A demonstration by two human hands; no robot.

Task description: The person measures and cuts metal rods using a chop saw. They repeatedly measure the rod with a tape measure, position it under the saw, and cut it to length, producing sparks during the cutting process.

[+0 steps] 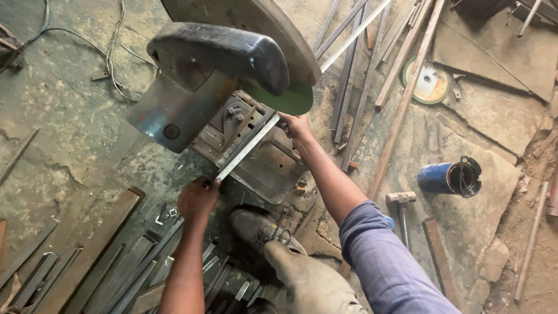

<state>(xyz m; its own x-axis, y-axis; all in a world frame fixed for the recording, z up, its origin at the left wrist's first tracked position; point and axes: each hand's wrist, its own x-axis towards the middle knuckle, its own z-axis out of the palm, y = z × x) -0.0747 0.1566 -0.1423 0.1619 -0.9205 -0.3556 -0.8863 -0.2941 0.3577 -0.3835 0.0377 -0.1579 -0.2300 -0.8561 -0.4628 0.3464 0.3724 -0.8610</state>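
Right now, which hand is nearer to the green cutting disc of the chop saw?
The right hand. It sits just below the green cutting disc, touching the long metal strip. The left hand grips the strip's near end, well down from the disc.

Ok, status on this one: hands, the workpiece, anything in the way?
Left hand grips the near end of the metal bar. Right hand holds it by the green cutting disc. Bar lies across the chop saw's base. Boot close below.
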